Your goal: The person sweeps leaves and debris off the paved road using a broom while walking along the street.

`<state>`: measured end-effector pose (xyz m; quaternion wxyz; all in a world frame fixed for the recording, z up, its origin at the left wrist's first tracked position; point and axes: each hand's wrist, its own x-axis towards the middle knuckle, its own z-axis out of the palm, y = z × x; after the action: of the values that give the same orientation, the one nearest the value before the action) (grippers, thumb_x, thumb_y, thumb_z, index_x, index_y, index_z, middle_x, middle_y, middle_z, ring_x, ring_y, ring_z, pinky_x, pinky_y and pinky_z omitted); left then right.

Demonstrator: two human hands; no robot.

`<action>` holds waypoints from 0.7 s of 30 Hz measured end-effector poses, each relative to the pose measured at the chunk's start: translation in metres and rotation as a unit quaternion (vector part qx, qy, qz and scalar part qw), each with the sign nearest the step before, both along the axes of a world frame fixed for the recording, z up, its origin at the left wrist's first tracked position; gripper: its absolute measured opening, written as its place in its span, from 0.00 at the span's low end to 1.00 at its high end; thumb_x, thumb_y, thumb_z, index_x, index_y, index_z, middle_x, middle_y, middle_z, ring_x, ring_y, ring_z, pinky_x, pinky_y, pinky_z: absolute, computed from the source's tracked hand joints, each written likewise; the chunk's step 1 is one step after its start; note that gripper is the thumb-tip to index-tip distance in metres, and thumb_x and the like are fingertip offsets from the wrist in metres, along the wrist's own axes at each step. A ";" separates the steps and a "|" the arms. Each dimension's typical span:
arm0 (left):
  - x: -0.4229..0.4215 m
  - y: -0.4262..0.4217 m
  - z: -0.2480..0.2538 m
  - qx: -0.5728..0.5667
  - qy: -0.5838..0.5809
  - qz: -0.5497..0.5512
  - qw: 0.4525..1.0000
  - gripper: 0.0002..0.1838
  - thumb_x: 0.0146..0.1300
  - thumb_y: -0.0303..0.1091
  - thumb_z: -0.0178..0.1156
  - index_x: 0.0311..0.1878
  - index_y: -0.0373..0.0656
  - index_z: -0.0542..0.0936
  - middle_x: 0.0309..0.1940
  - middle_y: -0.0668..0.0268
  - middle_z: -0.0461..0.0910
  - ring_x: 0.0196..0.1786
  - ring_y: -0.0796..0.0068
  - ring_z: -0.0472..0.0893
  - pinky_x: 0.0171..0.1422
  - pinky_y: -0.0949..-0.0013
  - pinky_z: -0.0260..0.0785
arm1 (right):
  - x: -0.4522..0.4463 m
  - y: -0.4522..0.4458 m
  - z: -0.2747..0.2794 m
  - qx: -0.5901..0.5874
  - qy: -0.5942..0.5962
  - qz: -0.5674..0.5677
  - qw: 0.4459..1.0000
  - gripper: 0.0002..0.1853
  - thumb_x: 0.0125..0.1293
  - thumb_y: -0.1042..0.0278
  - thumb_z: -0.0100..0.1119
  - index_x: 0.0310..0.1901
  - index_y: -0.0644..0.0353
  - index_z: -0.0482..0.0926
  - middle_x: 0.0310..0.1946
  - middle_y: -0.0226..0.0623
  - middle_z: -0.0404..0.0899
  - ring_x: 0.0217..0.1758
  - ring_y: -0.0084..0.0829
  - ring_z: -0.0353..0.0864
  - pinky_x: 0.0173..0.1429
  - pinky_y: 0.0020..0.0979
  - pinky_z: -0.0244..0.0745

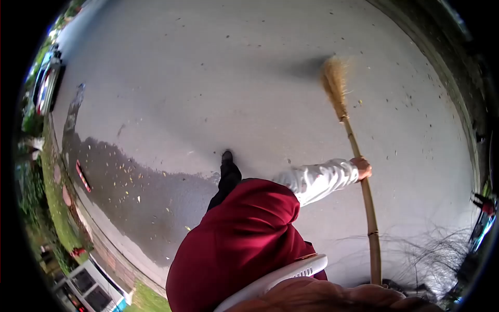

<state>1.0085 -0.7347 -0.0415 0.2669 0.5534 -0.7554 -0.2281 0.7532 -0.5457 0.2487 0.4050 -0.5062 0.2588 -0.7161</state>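
The left grip (362, 169) is wrapped around a broom (368, 208), bristles (334, 83) ahead of it; the right grip's state is hidden. Left of the broom-holding grip lies a dark patch (161, 200).

The grey road (249, 93) is softly lit and easy to see, but the far right side is dim. The straw broom (335, 88) has a smudgy dark shadow (309, 67) to its left, so light seems to come from the right. Its bristle tips look blurry. The white sleeve (325, 179) is bright. Near the round black border, things bend, and the car (48, 86) on the left looks squashed and shiny.
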 end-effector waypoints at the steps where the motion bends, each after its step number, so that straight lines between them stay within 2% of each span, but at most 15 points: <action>1: 0.033 0.027 -0.011 0.043 -0.007 0.045 0.998 0.04 0.41 0.31 0.62 0.22 0.51 0.76 0.27 0.68 0.76 0.40 0.64 0.78 0.50 0.60 0.66 | -0.002 -0.007 -0.010 0.021 0.001 0.006 1.000 0.06 0.60 0.63 0.50 0.27 0.50 0.67 0.19 0.25 0.62 0.27 0.27 0.66 0.41 0.34 0.65; 2: 0.084 0.072 -0.017 0.081 -0.058 0.045 0.994 0.04 0.40 0.30 0.61 0.22 0.51 0.76 0.25 0.68 0.75 0.39 0.63 0.77 0.49 0.59 0.66 | 0.005 -0.006 -0.033 0.041 0.002 0.015 0.999 0.06 0.60 0.62 0.51 0.28 0.50 0.68 0.20 0.25 0.64 0.28 0.27 0.67 0.41 0.34 0.65; 4: 0.181 0.185 -0.042 0.023 0.018 0.196 0.980 0.06 0.38 0.29 0.61 0.22 0.50 0.75 0.25 0.68 0.74 0.37 0.63 0.76 0.49 0.58 0.67 | 0.034 0.006 -0.112 0.163 -0.028 -0.039 0.985 0.12 0.61 0.62 0.52 0.25 0.49 0.61 0.16 0.23 0.54 0.24 0.23 0.59 0.39 0.33 0.61; 5: 0.229 0.242 -0.042 -0.036 0.046 0.273 0.960 0.06 0.35 0.29 0.61 0.19 0.49 0.73 0.21 0.67 0.73 0.33 0.61 0.76 0.45 0.57 0.68 | 0.132 0.022 -0.108 0.173 -0.050 0.111 0.977 0.13 0.60 0.62 0.52 0.24 0.50 0.59 0.15 0.23 0.54 0.23 0.23 0.58 0.39 0.33 0.60; 6: 0.321 0.343 -0.073 0.058 -0.054 0.365 0.928 0.06 0.32 0.30 0.61 0.18 0.49 0.74 0.21 0.65 0.73 0.31 0.59 0.76 0.40 0.58 0.69 | 0.258 0.041 -0.102 0.173 -0.056 0.157 0.971 0.13 0.60 0.62 0.52 0.24 0.50 0.59 0.15 0.23 0.54 0.23 0.23 0.58 0.39 0.33 0.60; 7: 0.364 0.410 -0.137 0.128 0.051 0.458 0.878 0.06 0.30 0.31 0.61 0.17 0.49 0.74 0.21 0.63 0.74 0.31 0.58 0.77 0.36 0.58 0.70 | 0.337 0.056 -0.097 0.231 -0.047 0.386 0.892 0.15 0.60 0.63 0.52 0.22 0.52 0.57 0.14 0.23 0.54 0.20 0.22 0.56 0.38 0.33 0.59; 8: 0.406 0.472 -0.135 0.185 0.019 0.547 0.816 0.07 0.31 0.30 0.62 0.19 0.50 0.76 0.23 0.61 0.75 0.32 0.57 0.77 0.38 0.60 0.70 | 0.391 0.076 -0.124 0.173 -0.038 0.486 0.856 0.15 0.58 0.62 0.55 0.23 0.53 0.60 0.14 0.25 0.59 0.21 0.24 0.58 0.40 0.35 0.59; 9: 0.458 0.532 -0.138 0.325 -0.060 0.483 0.811 0.07 0.34 0.27 0.63 0.21 0.50 0.77 0.25 0.63 0.76 0.34 0.59 0.78 0.42 0.61 0.70 | 0.436 0.096 -0.139 0.224 -0.019 0.569 0.791 0.14 0.55 0.60 0.61 0.26 0.54 0.64 0.17 0.30 0.64 0.26 0.28 0.63 0.47 0.38 0.61; 10: 0.499 0.585 -0.111 0.307 -0.087 0.439 0.840 0.09 0.35 0.26 0.63 0.23 0.51 0.77 0.28 0.65 0.76 0.38 0.60 0.77 0.45 0.61 0.70 | 0.481 0.111 -0.149 0.219 -0.018 0.633 0.742 0.13 0.55 0.63 0.62 0.29 0.54 0.66 0.23 0.32 0.69 0.36 0.32 0.67 0.54 0.40 0.57; 11: 0.520 0.616 -0.091 0.318 -0.115 0.460 0.821 0.10 0.35 0.28 0.64 0.25 0.51 0.78 0.29 0.65 0.76 0.41 0.60 0.77 0.47 0.60 0.69 | 0.515 0.120 -0.148 0.245 -0.022 0.650 0.719 0.12 0.56 0.62 0.62 0.31 0.54 0.67 0.28 0.32 0.70 0.43 0.35 0.68 0.61 0.44 0.54; 12: 0.540 0.635 -0.071 0.316 -0.118 0.483 0.808 0.10 0.35 0.29 0.65 0.26 0.51 0.79 0.29 0.65 0.76 0.41 0.59 0.77 0.47 0.59 0.69 | 0.545 0.126 -0.142 0.276 -0.041 0.641 0.715 0.12 0.55 0.64 0.62 0.31 0.54 0.67 0.27 0.32 0.69 0.41 0.35 0.68 0.63 0.45 0.54; 15: 0.577 0.619 -0.052 0.325 -0.105 0.512 0.788 0.10 0.35 0.30 0.66 0.26 0.50 0.79 0.29 0.62 0.77 0.40 0.57 0.77 0.46 0.58 0.69 | 0.584 0.106 -0.125 0.278 -0.079 0.657 0.697 0.11 0.55 0.65 0.60 0.29 0.53 0.65 0.24 0.27 0.64 0.40 0.30 0.67 0.64 0.43 0.55; 16: 0.588 0.591 -0.047 0.273 -0.118 0.528 0.796 0.10 0.34 0.31 0.66 0.26 0.49 0.79 0.28 0.62 0.77 0.39 0.55 0.77 0.43 0.57 0.70 | 0.587 0.093 -0.114 0.270 -0.070 0.622 0.732 0.13 0.57 0.63 0.57 0.25 0.51 0.61 0.20 0.25 0.59 0.30 0.27 0.59 0.58 0.41 0.59; 19: 0.617 0.470 -0.011 0.152 -0.102 0.507 0.842 0.08 0.37 0.35 0.63 0.26 0.49 0.81 0.26 0.62 0.79 0.36 0.56 0.79 0.39 0.56 0.72 | 0.581 0.051 -0.050 0.188 -0.032 0.567 0.801 0.17 0.60 0.59 0.54 0.23 0.50 0.57 0.18 0.24 0.53 0.29 0.25 0.58 0.54 0.35 0.59; 21: 0.633 0.378 0.013 0.094 -0.050 0.445 0.889 0.10 0.36 0.35 0.62 0.28 0.50 0.81 0.26 0.60 0.78 0.37 0.55 0.79 0.38 0.55 0.72 | 0.576 0.022 -0.022 0.095 -0.078 0.454 0.883 0.11 0.61 0.58 0.50 0.25 0.50 0.63 0.18 0.25 0.59 0.26 0.25 0.63 0.41 0.32 0.63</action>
<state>1.6412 -0.3568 -0.0284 0.2489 0.8649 -0.4169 -0.1273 1.3292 -0.5241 0.2271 0.7507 -0.4700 0.0357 -0.4629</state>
